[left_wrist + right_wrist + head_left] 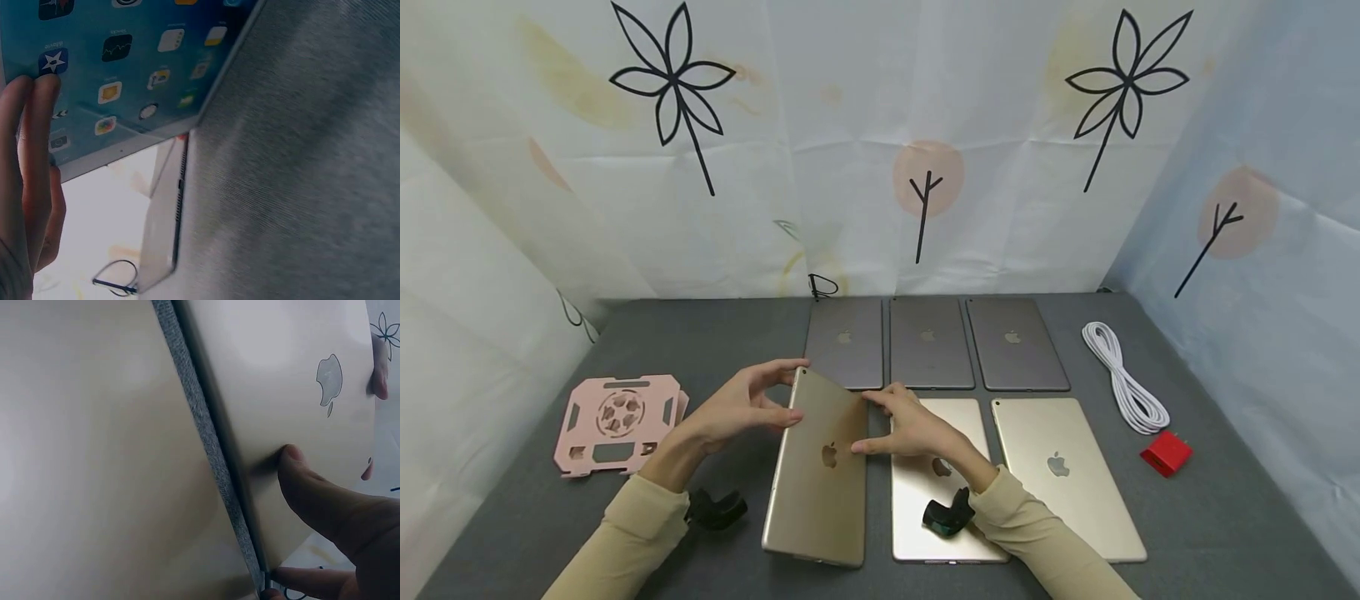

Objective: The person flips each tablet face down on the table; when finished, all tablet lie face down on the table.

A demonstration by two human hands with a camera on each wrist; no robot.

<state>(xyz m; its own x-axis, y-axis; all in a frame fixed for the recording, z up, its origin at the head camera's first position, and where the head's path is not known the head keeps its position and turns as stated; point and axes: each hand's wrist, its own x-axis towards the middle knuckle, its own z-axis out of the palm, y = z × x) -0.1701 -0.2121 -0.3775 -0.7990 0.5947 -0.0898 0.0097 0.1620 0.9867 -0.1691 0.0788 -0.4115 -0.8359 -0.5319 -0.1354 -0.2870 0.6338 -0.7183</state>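
Note:
A gold tablet [816, 500] with an apple logo is tilted up off the grey table along its left side. My left hand [745, 404] grips its upper left edge, thumb on the back and fingers on the screen side. In the left wrist view, the lit screen [144, 69] shows app icons beneath the fingers. My right hand [917, 425] holds the upper right edge, its thumb [306, 475] against the back. Just right of it lies another gold tablet [917, 508], face down, partly hidden by the right arm. A third gold tablet [1075, 500] lies beyond that.
Three grey tablets, the left [842, 346], middle [928, 350] and right one [1015, 350], lie face down along the back. A pink cooling stand [617, 417] is at the left. On the right are a coiled white cable [1123, 379] and a red charger [1167, 453].

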